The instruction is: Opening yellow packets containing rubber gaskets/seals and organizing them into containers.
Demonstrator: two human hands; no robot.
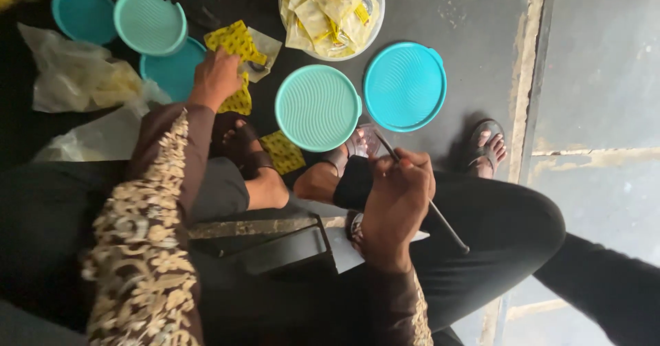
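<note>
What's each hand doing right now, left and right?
Left hand: closed on a yellow packet on the floor.
Right hand: closed around a thin dark rod.

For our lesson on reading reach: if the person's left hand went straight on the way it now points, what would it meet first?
The left hand points up the picture and already rests on the yellow packets. Straight beyond them, the dark object at the top edge seems next, though depth is unclear from the head view.

The person wore a dark brown long-sleeved garment (161, 201) with cream lace-like embroidery down the sleeves, black trousers (502, 229), and dark strapped sandals (354, 181).
</note>
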